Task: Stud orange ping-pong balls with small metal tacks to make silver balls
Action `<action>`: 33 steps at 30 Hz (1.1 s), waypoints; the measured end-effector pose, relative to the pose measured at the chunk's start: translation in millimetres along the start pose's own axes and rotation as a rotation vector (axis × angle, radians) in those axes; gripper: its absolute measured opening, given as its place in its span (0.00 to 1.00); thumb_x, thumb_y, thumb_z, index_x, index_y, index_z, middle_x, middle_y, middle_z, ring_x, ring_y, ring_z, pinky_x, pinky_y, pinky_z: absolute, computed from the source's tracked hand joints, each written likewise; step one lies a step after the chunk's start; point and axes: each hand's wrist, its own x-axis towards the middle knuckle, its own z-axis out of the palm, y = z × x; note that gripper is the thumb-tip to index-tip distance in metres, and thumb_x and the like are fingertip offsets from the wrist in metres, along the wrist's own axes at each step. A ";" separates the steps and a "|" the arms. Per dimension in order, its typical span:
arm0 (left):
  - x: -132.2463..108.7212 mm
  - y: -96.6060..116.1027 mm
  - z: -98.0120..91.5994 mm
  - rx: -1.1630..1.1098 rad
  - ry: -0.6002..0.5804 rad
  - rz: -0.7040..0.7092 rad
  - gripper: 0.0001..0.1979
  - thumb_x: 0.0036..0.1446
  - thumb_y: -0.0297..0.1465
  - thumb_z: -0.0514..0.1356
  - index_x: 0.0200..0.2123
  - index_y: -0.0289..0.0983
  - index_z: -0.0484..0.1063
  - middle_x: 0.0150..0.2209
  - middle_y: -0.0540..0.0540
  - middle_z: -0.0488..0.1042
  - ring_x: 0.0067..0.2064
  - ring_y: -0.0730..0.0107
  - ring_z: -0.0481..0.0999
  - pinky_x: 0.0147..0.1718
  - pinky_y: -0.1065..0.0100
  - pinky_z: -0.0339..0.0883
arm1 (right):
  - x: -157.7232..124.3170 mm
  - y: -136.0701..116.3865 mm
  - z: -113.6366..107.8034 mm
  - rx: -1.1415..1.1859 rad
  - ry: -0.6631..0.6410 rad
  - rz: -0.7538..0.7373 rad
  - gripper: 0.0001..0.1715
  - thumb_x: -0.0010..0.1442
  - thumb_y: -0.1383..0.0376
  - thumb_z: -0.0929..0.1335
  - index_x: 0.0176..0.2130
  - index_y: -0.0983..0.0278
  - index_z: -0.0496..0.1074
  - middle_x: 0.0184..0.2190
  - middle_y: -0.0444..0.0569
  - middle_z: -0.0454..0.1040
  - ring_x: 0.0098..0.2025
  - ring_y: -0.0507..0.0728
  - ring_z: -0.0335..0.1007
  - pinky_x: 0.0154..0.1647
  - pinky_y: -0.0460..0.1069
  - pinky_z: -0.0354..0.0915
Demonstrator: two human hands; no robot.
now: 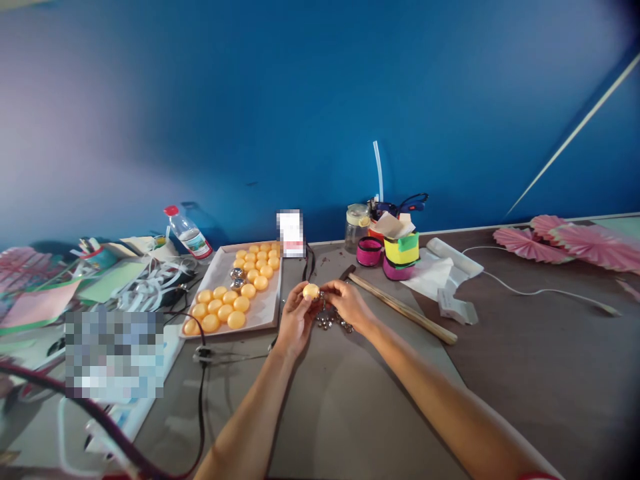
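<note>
A grey table (330, 413) bore small silvery pieces (326, 322); around them sat a tray (267, 307) at nine o'clock, bottle (193, 240) at ten, jar (356, 231) at one, hammer (405, 307) at three.

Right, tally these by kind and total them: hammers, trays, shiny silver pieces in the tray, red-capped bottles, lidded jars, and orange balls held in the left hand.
Hammer: 1
Tray: 1
Shiny silver pieces in the tray: 2
Red-capped bottle: 1
Lidded jar: 1
Orange ball in the left hand: 1
Total: 7
</note>
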 end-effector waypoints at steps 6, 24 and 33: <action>-0.1 1.8 1.9 0.018 0.011 0.017 0.19 0.45 0.33 0.67 0.42 0.40 0.67 0.39 0.48 0.72 0.38 0.69 0.74 0.46 0.62 0.67 | -2.8 -5.3 -3.4 0.059 -0.050 -0.062 0.07 0.46 0.61 0.67 0.28 0.63 0.68 0.21 0.40 0.66 0.25 0.50 0.62 0.31 0.47 0.60; -0.9 2.0 0.8 0.057 -0.012 0.024 0.20 0.46 0.34 0.67 0.42 0.41 0.66 0.39 0.47 0.73 0.39 0.68 0.75 0.45 0.62 0.67 | 0.6 6.7 -6.2 0.194 -0.124 -0.034 0.09 0.46 0.60 0.69 0.28 0.63 0.70 0.25 0.41 0.68 0.28 0.50 0.59 0.34 0.46 0.58; -1.4 1.1 1.5 0.069 -0.022 0.066 0.19 0.47 0.34 0.66 0.42 0.40 0.66 0.40 0.47 0.73 0.39 0.68 0.75 0.45 0.62 0.67 | 0.7 11.3 -3.1 0.228 -0.135 -0.019 0.09 0.46 0.61 0.70 0.28 0.63 0.70 0.27 0.42 0.70 0.32 0.51 0.64 0.38 0.47 0.60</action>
